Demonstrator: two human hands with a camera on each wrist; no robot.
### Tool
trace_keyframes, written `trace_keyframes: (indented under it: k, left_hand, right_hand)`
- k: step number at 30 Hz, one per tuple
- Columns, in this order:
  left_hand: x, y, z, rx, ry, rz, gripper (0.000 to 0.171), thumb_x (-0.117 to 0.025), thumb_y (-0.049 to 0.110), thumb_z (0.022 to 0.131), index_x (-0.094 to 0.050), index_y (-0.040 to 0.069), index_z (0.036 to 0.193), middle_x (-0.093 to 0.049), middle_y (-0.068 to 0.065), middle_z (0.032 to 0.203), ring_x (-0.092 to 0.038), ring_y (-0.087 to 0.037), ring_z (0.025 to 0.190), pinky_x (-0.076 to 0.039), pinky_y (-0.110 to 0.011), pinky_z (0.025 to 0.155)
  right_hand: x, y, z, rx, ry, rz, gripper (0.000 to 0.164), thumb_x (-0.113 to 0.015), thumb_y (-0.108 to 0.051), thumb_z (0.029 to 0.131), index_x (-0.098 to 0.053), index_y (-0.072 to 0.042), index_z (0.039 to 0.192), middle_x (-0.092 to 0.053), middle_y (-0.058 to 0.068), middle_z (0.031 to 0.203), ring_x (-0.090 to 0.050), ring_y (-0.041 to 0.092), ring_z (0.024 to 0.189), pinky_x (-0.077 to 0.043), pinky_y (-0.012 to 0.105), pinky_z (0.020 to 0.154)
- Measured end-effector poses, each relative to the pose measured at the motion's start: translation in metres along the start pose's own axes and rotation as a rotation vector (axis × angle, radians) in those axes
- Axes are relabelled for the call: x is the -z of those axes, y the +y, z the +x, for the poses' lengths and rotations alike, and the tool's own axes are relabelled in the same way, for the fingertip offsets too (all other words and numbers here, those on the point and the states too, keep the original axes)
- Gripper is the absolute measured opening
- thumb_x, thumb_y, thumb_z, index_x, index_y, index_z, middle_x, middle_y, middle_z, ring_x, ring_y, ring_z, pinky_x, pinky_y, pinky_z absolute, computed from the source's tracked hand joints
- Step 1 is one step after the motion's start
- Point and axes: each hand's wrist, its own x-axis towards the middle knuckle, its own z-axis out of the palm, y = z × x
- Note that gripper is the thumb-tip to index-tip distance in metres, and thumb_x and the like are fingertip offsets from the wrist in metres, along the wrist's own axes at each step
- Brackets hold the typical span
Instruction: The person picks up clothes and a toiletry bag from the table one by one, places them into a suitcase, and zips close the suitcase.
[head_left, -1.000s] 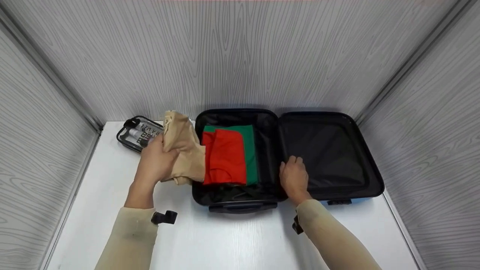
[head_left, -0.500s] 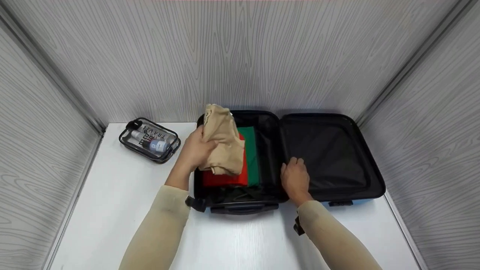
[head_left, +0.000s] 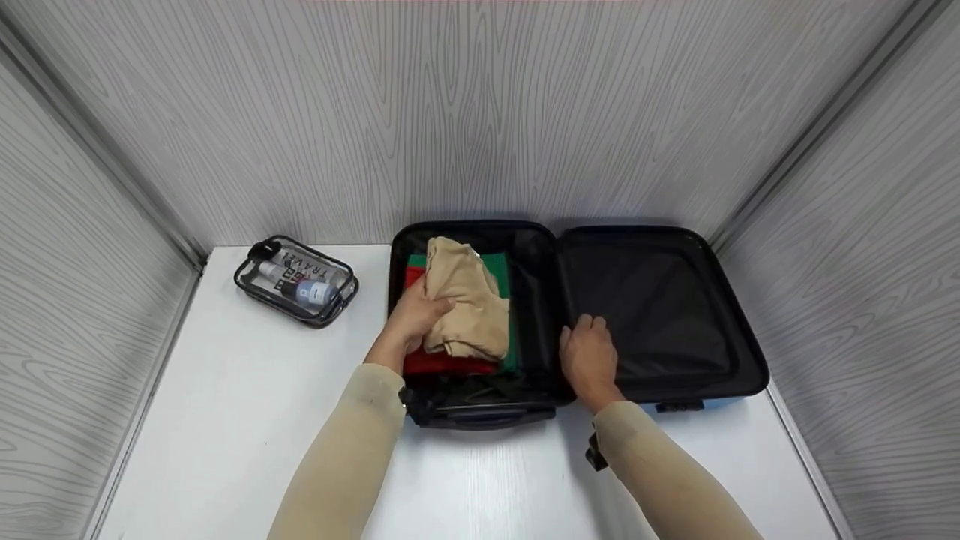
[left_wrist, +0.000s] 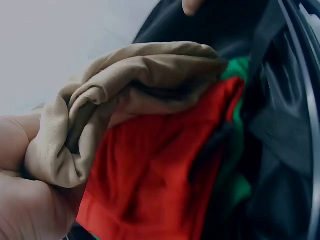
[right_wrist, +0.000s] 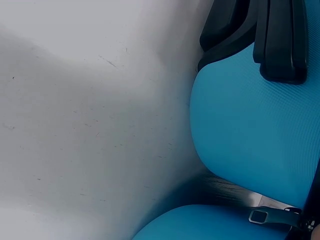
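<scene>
My left hand [head_left: 420, 311] grips a folded khaki garment [head_left: 469, 304] by its left side, thumb on top. The garment is over the left half of an open suitcase [head_left: 536, 296]. Under it lie a folded red garment [left_wrist: 150, 165] and a green one [head_left: 497, 262], mostly covered. In the left wrist view the khaki cloth [left_wrist: 145, 70] bends in thick folds, its far part close over the red fabric. My right hand [head_left: 589, 356] holds the suitcase's middle edge, fingers curled over it. The right wrist view shows the suitcase's blue outer shell [right_wrist: 250, 120].
A clear travel pouch [head_left: 296, 279] with small bottles lies on the white table [head_left: 225, 420], left of the suitcase. The suitcase's black-lined right half [head_left: 652, 300] lies flat. A handle [head_left: 487, 418] sticks out at the front. Grey wood-patterned walls [head_left: 480, 112] enclose three sides.
My left hand has carried the khaki garment rightward from beside the pouch into the suitcase's left half and lowered it over the red and green clothes. My right hand has stayed put.
</scene>
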Motion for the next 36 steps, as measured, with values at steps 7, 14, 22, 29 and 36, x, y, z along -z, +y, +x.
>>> trace_keyframes:
  k: [7, 14, 22, 29, 36]
  left_hand:
    - [0.013, -0.003, -0.005, 0.088, 0.163, 0.276, 0.095, -0.067, 0.007, 0.092, -0.011, 0.005, 0.169, -0.034, -0.026, 0.166, -0.04, -0.037, 0.148, -0.036, -0.047, 0.12]
    - [0.005, -0.003, -0.016, 0.025, 0.299, 0.609, 0.094, -0.065, 0.006, 0.093, -0.008, 0.003, 0.169, -0.034, -0.04, 0.156, -0.055, -0.054, 0.129, -0.047, -0.058, 0.107]
    - [-0.002, -0.016, -0.028, -0.106, 0.358, 0.722, 0.077, -0.049, -0.003, 0.101, -0.014, 0.003, 0.169, -0.032, -0.037, 0.143, -0.063, -0.044, 0.088, -0.054, -0.053, 0.077]
    - [-0.009, -0.022, -0.036, -0.274, 0.352, 0.955, 0.056, -0.057, -0.005, 0.099, -0.046, -0.005, 0.153, -0.031, -0.039, 0.156, -0.051, -0.056, 0.129, -0.052, -0.06, 0.099]
    - [-0.02, -0.024, -0.047, -0.272, 0.12, 1.157, 0.071, -0.073, 0.044, 0.099, -0.051, 0.005, 0.154, -0.037, -0.025, 0.166, -0.021, -0.048, 0.159, -0.019, -0.064, 0.127]
  right_hand:
    - [-0.002, -0.001, -0.002, 0.026, 0.04, -0.002, 0.028, -0.064, -0.021, 0.106, -0.061, 0.007, 0.102, -0.058, 0.023, 0.092, -0.066, 0.041, 0.077, -0.059, 0.054, 0.065]
    - [-0.001, 0.0, -0.003, 0.052, 0.077, -0.035, 0.029, -0.067, -0.021, 0.104, -0.062, 0.008, 0.103, -0.06, 0.025, 0.092, -0.066, 0.042, 0.076, -0.06, 0.053, 0.064]
    - [-0.001, -0.001, -0.004, 0.052, 0.063, -0.016, 0.03, -0.066, -0.021, 0.105, -0.061, 0.009, 0.103, -0.059, 0.026, 0.092, -0.066, 0.043, 0.078, -0.06, 0.055, 0.066]
    - [-0.003, -0.001, -0.003, 0.048, 0.072, -0.021, 0.03, -0.066, -0.02, 0.105, -0.061, 0.009, 0.103, -0.059, 0.026, 0.093, -0.066, 0.043, 0.077, -0.06, 0.054, 0.065]
    - [-0.005, 0.0, -0.003, 0.065, 0.086, -0.025, 0.029, -0.067, -0.02, 0.105, -0.061, 0.009, 0.101, -0.059, 0.025, 0.09, -0.065, 0.042, 0.074, -0.06, 0.053, 0.063]
